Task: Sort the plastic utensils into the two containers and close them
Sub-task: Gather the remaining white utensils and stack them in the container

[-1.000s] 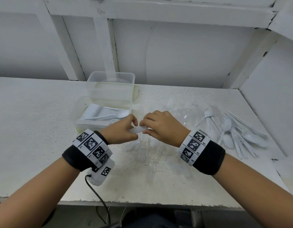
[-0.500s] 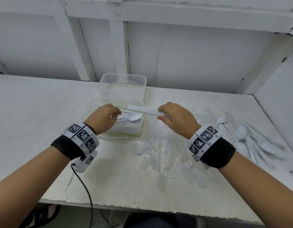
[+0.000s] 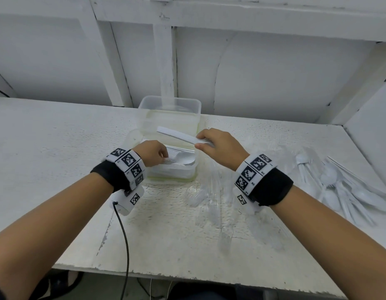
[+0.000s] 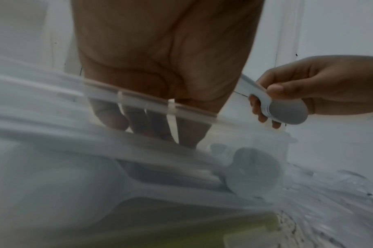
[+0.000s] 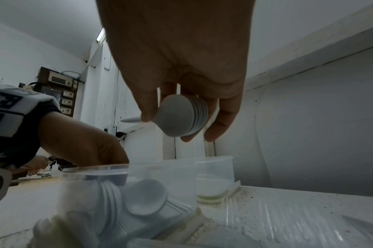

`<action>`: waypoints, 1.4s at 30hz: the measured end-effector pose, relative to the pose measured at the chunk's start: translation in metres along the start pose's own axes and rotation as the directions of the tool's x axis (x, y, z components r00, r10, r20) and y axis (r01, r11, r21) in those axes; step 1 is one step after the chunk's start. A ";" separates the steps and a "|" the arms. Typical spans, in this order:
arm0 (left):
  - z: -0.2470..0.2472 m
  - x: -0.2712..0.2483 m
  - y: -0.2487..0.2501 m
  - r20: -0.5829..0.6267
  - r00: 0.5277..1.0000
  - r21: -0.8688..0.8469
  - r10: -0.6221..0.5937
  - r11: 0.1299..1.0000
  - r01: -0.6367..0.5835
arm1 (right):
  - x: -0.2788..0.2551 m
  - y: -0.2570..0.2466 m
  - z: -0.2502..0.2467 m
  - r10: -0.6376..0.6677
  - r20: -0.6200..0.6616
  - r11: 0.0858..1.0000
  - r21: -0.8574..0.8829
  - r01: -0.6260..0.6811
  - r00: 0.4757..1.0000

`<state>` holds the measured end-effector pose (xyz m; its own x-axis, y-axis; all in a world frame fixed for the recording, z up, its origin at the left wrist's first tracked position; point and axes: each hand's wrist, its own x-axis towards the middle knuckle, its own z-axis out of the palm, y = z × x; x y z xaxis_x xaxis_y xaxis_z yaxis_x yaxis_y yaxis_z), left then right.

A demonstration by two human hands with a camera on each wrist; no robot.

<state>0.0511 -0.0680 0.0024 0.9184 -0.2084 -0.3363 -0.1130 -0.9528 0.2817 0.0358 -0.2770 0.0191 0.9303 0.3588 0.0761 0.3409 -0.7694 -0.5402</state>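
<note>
Your right hand (image 3: 218, 146) pinches a nested spoon stack (image 3: 179, 136) above the near container (image 3: 193, 172), left hand (image 3: 152, 158) curled inside, contents unclear; a loose grip could scatter them.

**Left wrist view: hand at spoon container**

Left hand (image 4: 160, 75), palm toward camera, fingers (image 4: 111, 115) reached past the clear container's rim (image 4: 151, 104), seen blurred through the plastic. White spoons (image 4: 253, 172) lay inside below the fingertips. To its right, the right hand (image 4: 321, 90) gripped a nested spoon stack (image 4: 287, 112) by the bowls.
</note>
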 end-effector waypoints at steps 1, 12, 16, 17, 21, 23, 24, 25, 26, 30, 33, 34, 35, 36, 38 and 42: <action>-0.002 0.000 -0.001 0.008 1.000 -0.007 -0.002 1.000 0.002 | 0.003 -0.002 0.001 0.005 0.006 1.000 0.017 -0.006 1.000; -0.017 -0.012 -0.019 0.145 0.989 -0.066 0.021 0.998 -0.012 | 0.030 -0.022 0.009 0.034 0.095 0.996 0.080 -0.042 0.995; -0.019 -0.016 -0.021 0.115 0.992 -0.065 0.058 0.997 -0.051 | 0.039 -0.032 0.022 0.066 0.128 0.991 0.105 -0.079 0.990; -0.019 -0.017 -0.021 0.099 0.993 -0.065 0.061 0.996 -0.054 | 0.042 -0.034 0.025 0.077 0.137 0.991 0.099 -0.091 0.988; -0.016 -0.022 -0.023 0.079 0.994 -0.042 0.072 0.997 -0.069 | 0.052 -0.042 0.040 0.080 0.213 0.995 -0.075 -0.065 0.974; -0.014 -0.023 -0.023 0.067 0.995 -0.028 0.072 0.997 -0.070 | 0.054 -0.043 0.047 0.084 0.262 0.986 -0.158 -0.043 0.961; -0.014 -0.024 -0.024 0.056 0.996 -0.028 0.070 0.997 -0.068 | 0.054 -0.043 0.050 0.091 0.285 0.982 -0.186 -0.038 0.954; -0.013 -0.025 -0.024 0.041 0.997 -0.030 0.067 0.997 -0.066 | 0.054 -0.044 0.053 0.097 0.308 0.977 -0.209 -0.032 0.946; -0.014 -0.026 -0.025 0.023 0.997 -0.034 0.067 0.997 -0.066 | 0.054 -0.044 0.054 0.097 0.331 0.974 -0.227 -0.021 0.939; -0.017 -0.029 -0.032 -0.114 0.992 -0.134 0.056 0.988 -0.071 | 0.053 -0.047 0.055 0.077 0.389 0.967 -0.253 0.026 0.918; -0.021 -0.029 -0.039 -0.293 0.956 -0.226 0.014 0.971 -0.083 | 0.054 -0.049 0.056 0.097 0.411 0.971 -0.238 0.004 0.907; -0.022 -0.028 -0.042 -0.356 0.934 -0.232 -0.005 0.969 -0.083 | 0.055 -0.050 0.056 0.102 0.418 0.972 -0.233 -0.002 0.903; -0.024 -0.025 -0.046 -0.414 0.910 -0.235 -0.029 0.969 -0.076 | 0.055 -0.051 0.056 0.105 0.426 0.975 -0.223 -0.008 0.899; -0.025 -0.022 -0.050 -0.451 0.890 -0.248 -0.067 0.967 -0.054 | 0.055 -0.051 0.055 0.103 0.430 0.979 -0.205 -0.014 0.897; -0.027 -0.015 -0.058 -0.451 0.876 -0.297 -0.172 0.954 0.035 | 0.053 -0.052 0.055 0.086 0.436 0.987 -0.163 -0.015 0.896; -0.024 -0.009 -0.066 -0.233 0.911 -0.399 -0.340 0.888 0.229 | 0.053 -0.050 0.057 0.045 0.439 0.992 -0.126 0.013 0.897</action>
<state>0.0590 0.0019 0.0087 0.9635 0.1857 -0.1931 0.2618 -0.8056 0.5315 0.0601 -0.1896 0.0022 0.7905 0.5198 -0.3239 0.3670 -0.8254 -0.4291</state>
